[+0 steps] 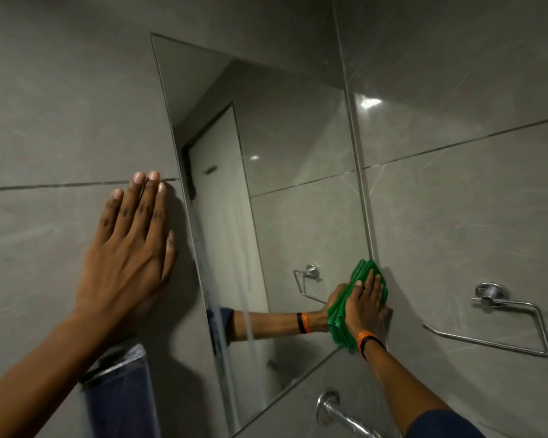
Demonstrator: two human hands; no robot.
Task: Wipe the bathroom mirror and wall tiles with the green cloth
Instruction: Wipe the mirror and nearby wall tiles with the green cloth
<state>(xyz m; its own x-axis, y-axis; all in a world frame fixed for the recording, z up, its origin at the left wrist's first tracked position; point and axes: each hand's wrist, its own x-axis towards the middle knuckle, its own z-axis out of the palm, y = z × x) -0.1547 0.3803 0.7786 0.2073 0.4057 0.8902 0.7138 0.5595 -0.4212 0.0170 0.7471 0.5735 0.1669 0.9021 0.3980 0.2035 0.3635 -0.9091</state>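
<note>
A tall mirror [285, 147] is set into grey wall tiles [60, 105]. My right hand [366, 306] presses a folded green cloth [366, 273] flat against the mirror's lower right corner, where the glass meets the tile. The cloth shows above and below my fingers, and its reflection and my arm's reflection appear in the glass. My left hand [130, 245] lies flat on the tile just left of the mirror, fingers together, holding nothing. Streaks run down the mirror's left part.
A chrome towel ring [500, 314] is fixed to the tile right of the mirror. A chrome tap [339, 412] juts out below the mirror. A dark container with a plastic-wrapped top [121, 390] stands at lower left.
</note>
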